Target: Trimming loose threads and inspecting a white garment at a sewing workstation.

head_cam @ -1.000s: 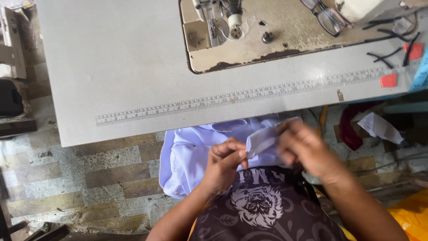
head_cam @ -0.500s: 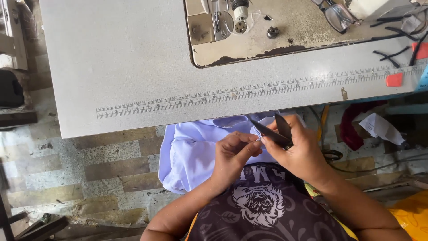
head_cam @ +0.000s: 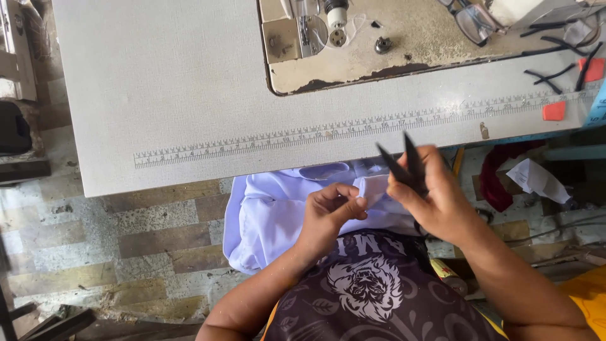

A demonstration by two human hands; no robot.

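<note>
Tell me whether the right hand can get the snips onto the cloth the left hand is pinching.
Probably yes: the right hand holds the snips open just beside the cloth, with nothing between them.

Few such items were seen. Two small orange-red tags (head_cam: 554,111) were stuck on the table (head_cam: 158,88) at about two o'clock, one a rough rectangle, the other (head_cam: 594,69) near the right edge. A crumpled white paper slip (head_cam: 536,180) was seen below the table edge at three o'clock.

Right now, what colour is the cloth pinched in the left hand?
Pale lilac-white, plain with no pattern; the cloth in the left hand shows best in the head view.
</note>
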